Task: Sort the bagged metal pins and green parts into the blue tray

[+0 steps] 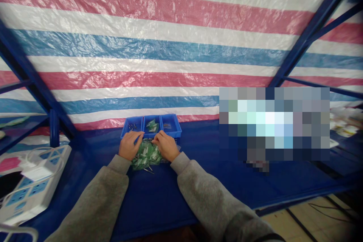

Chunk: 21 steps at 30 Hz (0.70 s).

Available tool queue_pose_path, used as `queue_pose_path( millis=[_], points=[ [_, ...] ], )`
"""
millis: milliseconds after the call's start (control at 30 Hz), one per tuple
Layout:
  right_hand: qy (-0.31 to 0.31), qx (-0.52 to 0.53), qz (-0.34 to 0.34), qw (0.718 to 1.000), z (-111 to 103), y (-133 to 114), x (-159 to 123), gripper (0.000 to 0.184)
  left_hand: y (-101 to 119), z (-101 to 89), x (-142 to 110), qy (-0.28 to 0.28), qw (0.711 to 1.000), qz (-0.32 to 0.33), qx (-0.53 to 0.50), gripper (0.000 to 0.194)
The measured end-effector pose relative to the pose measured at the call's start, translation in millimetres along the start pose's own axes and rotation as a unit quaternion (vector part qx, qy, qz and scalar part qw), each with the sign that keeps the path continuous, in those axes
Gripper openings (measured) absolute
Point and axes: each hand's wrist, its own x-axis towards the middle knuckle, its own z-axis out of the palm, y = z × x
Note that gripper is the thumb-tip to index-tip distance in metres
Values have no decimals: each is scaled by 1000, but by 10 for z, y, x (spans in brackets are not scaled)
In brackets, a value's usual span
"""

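A heap of small green-tinted plastic packets lies on the blue tabletop between my hands. On its left side is my left hand, fingers bent together and pointing inward. Opposite it, my right hand has its thumb and fingers drawn into a pinch above the heap's edge. Whatever either hand may hold is too small to make out. Just behind stands a blue three-compartment tray. Small metal pieces lie in its left section, green packets in the middle and a few thin pieces in the right. Thin metal pieces lie before the heap.
White power strips with a plugged-in white adapter and cables lie at the left. A pixelated area covers the right side of the table. Blue metal posts flank the striped plastic sheet behind.
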Motion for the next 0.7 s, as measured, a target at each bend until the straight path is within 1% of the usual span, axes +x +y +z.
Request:
queue_pose_path(
  millis=[167,233,367,433,533,633,700],
  points=[
    [40,20,22,999,-39,30,23,16,14,-2,-5,-4,999,-7,-39,23],
    [56,39,24,997,-43,49,30,18,35,-6,-2,-24,998,-9,-64,24],
    [89,76,33,993,-12,84,43,21,101,-10,7,-88,990,3,-108,25],
    [108,93,36,989,9,95,45,21,129,-5,9,-102,988,14,-118,24],
    [142,121,32,982,21,96,39,21,152,10,9,-93,988,14,-126,23],
    [173,152,21,973,10,79,26,22,167,24,9,-78,987,-4,-138,22],
    [188,172,18,967,1,61,17,22,180,26,12,-81,986,-20,-145,22]
  ],
)
